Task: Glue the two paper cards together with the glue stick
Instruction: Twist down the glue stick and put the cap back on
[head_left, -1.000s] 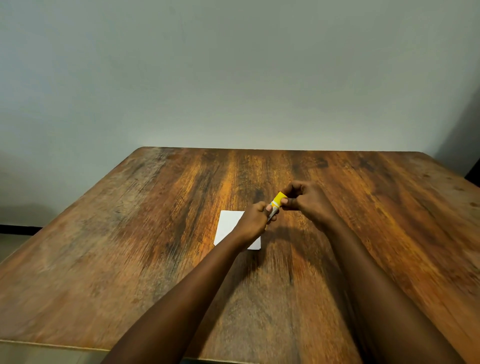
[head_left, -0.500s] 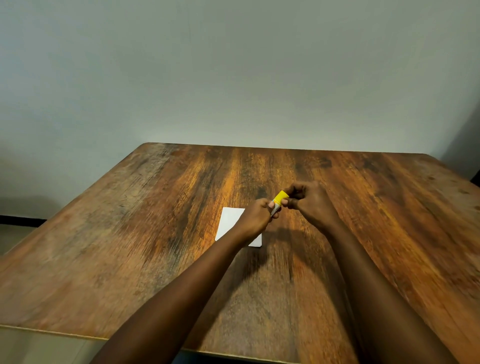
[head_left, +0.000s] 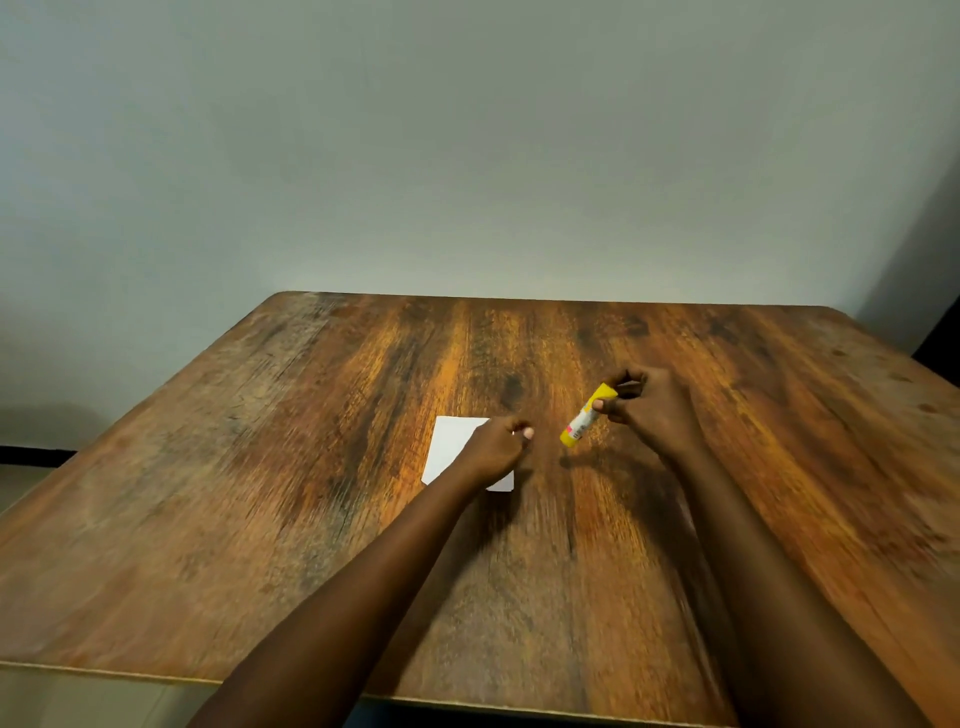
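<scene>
Glue-stick job on the wooden table: big bare top, plain wall behind. Paper cards lie flat near mid-table, white; looks like one sheet from here, can't tell if two are stacked. Left hand hovers over the cards' right edge, fingers curled in, maybe w/ sthg small pinched at the tips — too blurred to call. Right hand sits just right of it, pinching the yellow top end of the glue stick, which hangs tilted, lower end toward the cards, off the table.

Handling, my read: cards light, thin, bendy — they'll slide, so pin flat w/ fingertips. Stick is rigid, light; grip mid-barrel for control.

Vs half a sec ago: hands were joined on the stick, now pulled apart; stick is in the right only.
</scene>
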